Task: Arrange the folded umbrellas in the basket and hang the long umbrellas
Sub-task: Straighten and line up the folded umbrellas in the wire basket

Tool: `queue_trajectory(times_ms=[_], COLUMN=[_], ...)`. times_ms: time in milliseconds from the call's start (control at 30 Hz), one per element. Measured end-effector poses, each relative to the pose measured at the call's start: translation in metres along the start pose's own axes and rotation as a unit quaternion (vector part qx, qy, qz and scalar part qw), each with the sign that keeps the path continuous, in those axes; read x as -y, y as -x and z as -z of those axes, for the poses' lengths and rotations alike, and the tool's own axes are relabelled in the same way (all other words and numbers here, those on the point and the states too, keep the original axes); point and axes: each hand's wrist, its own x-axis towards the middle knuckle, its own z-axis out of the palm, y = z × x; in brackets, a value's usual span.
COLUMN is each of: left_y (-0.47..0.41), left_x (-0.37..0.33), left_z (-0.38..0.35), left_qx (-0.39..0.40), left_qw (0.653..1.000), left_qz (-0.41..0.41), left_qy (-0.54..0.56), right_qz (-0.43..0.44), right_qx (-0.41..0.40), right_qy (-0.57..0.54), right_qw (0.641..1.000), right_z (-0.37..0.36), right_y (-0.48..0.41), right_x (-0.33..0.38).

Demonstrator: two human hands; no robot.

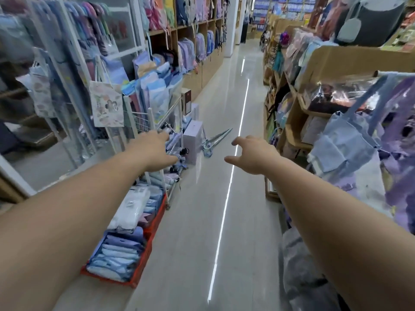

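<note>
Long clear umbrellas with pale blue handles lie on the shop floor in the middle of the aisle. A white wire basket rack stands at the left, with folded umbrellas in blue and lilac piled at its near side. My left hand reaches forward over those folded umbrellas with fingers apart, holding nothing. Stretched out over the bare floor, my right hand has its fingers spread and curled, empty, short of the long umbrellas.
A lilac box stands on the floor between the rack and the long umbrellas. Red crates of folded cloth line the left side. Wooden shelves with bags crowd the right. The aisle floor runs ahead.
</note>
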Motion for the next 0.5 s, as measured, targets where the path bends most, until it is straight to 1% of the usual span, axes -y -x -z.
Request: queue_trajectory(times_ms=[133, 267, 367, 500], left_y=[-0.084, -0.179, -0.248, -0.336], left_x=[-0.011, -0.007, -0.001, 0.008], left_z=[-0.021, -0.045, -0.057, -0.065], left_qx=[0.002, 0.015, 0.033, 0.079], left_qw=[1.000, 1.000, 0.999, 0.996], left_qz=[-0.018, -0.027, -0.027, -0.025], left_qy=[-0.009, 0.002, 0.013, 0.037], right_qz=[0.002, -0.001, -0.013, -0.028], right_qx=[0.026, 0.038, 0.051, 0.074], right_qy=[0.010, 0.011, 0.010, -0.003], right_qw=[1.000, 0.999, 0.999, 0.997], right_z=[-0.020, -0.039, -0.049, -0.054], right_y=[-0.080, -0.168, -0.234, -0.320], right_x=[-0.023, -0.038, -0.048, -0.061])
